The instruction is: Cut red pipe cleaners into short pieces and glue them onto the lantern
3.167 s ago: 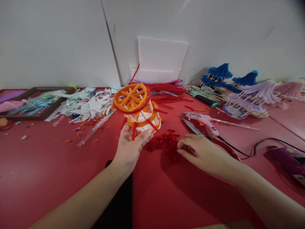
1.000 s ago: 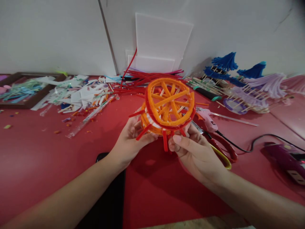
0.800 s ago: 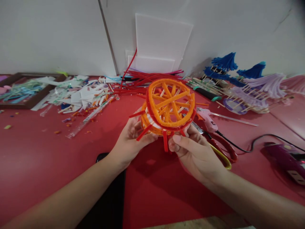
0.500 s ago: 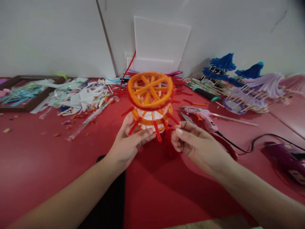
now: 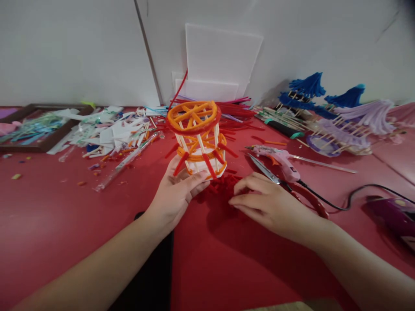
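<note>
My left hand [image 5: 175, 190] is closed on the white base of a small tower [image 5: 197, 142] made of light sticks, with orange fuzzy rings and a spoked orange top. Short red fuzzy pieces stick outward around its lower ring. The tower leans a little to the left. Beside it, my right hand [image 5: 262, 201] reaches down to a small pile of red fuzzy pieces [image 5: 227, 190] on the red table. Its fingers are bent over the right side of the pile, and whether a piece is between them is hidden.
Scissors [image 5: 266, 168], a pink glue gun [image 5: 279, 160] and its black cord lie at the right. Blue and lilac stick models [image 5: 343, 121] stand behind. Scraps [image 5: 116, 134] and a brown frame [image 5: 61, 134] are at the left; a black object [image 5: 149, 272] lies under my left forearm.
My left hand has tilted the tower more upright, showing its sticks. My right hand has moved away from the tower's red pieces and down to the red pile.
</note>
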The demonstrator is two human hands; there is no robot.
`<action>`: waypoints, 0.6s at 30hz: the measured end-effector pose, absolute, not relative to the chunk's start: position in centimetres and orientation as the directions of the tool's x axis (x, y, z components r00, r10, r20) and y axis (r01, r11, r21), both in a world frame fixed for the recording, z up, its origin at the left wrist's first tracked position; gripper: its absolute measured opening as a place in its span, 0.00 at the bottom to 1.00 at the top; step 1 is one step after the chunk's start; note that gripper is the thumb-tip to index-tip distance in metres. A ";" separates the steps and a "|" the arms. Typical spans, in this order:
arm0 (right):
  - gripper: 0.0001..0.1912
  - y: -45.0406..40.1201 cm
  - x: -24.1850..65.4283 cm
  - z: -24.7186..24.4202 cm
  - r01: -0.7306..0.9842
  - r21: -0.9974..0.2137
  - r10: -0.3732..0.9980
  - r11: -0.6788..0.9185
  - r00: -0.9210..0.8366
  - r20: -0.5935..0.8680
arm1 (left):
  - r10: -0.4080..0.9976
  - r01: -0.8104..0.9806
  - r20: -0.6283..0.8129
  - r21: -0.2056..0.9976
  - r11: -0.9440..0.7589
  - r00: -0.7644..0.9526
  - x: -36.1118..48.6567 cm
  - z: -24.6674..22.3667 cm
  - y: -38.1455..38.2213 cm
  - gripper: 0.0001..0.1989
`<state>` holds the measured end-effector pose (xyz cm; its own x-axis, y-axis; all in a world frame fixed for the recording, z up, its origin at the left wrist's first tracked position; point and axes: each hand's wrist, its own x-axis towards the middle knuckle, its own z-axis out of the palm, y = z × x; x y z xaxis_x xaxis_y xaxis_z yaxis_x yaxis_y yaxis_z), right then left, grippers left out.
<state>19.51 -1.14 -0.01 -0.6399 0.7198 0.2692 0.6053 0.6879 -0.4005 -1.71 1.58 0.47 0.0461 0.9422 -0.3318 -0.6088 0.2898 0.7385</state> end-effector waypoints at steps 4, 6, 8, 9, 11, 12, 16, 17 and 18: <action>0.10 -1.2 19.5 0.5 0.617 -0.468 0.770 0.633 -0.564 0.298 | 0.952 -0.602 -0.297 0.749 0.276 0.067 -1.8 0.5 1.5 0.29; 0.09 -1.5 19.4 0.7 0.620 -0.514 0.800 0.593 -0.523 0.293 | 0.953 -0.597 -0.297 0.754 0.275 0.064 -1.7 0.6 1.5 0.30; 0.08 -1.8 19.1 0.7 0.578 -0.590 0.822 0.564 -0.466 0.328 | 0.949 -0.584 -0.311 0.762 0.281 0.051 -1.7 0.6 1.4 0.33; 0.08 -2.0 18.9 0.6 0.540 -0.642 0.836 0.544 -0.413 0.360 | 0.947 -0.569 -0.318 0.773 0.282 0.037 -1.7 0.6 1.4 0.35; 0.07 -2.3 18.5 0.4 0.454 -0.740 0.868 0.496 -0.262 0.421 | 0.951 -0.521 -0.310 0.812 0.262 -0.004 -1.7 0.4 1.3 0.35; 0.07 -2.4 18.4 0.4 0.430 -0.765 0.876 0.480 -0.190 0.443 | 0.958 -0.491 -0.287 0.838 0.240 -0.023 -1.7 0.3 1.2 0.35; 0.10 -2.9 18.4 0.8 0.561 -0.604 0.781 0.566 -0.132 0.610 | 0.991 -0.403 -0.136 0.907 0.126 0.005 -1.9 -0.5 1.0 0.28; 0.11 -3.0 18.4 1.0 0.607 -0.525 0.735 0.597 -0.152 0.661 | 0.994 -0.389 -0.106 0.915 0.110 0.031 -1.9 -0.6 1.0 0.26; 0.11 -3.1 18.5 1.3 0.644 -0.453 0.691 0.617 -0.167 0.703 | 0.996 -0.372 -0.080 0.923 0.093 0.050 -1.9 -0.7 0.9 0.25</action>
